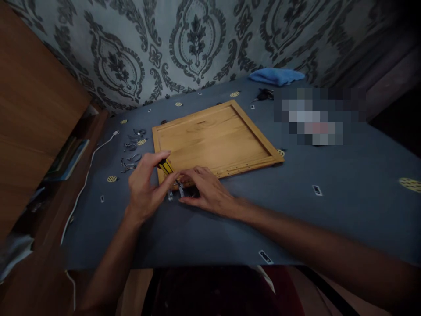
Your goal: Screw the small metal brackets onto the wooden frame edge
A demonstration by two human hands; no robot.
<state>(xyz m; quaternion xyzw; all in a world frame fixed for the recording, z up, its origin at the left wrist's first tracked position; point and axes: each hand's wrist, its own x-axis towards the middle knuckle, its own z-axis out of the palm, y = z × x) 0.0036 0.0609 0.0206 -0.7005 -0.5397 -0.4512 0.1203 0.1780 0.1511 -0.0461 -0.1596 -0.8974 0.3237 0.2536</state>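
A flat wooden panel with a raised frame (215, 138) lies on a blue-grey cloth-covered surface (329, 210). My left hand (144, 186) is closed round a screwdriver with a yellow and black handle (165, 166), tip angled down toward the panel's near left corner. My right hand (205, 191) rests at that corner, fingers pressed on a small dark metal fitting (184, 192) that is mostly hidden under them.
Several small metal fittings (131, 149) lie scattered left of the panel. A white cable (86, 180) runs along the left edge beside a wooden cabinet (29, 109). A blue cloth (276, 76) lies at the back right below patterned wallpaper.
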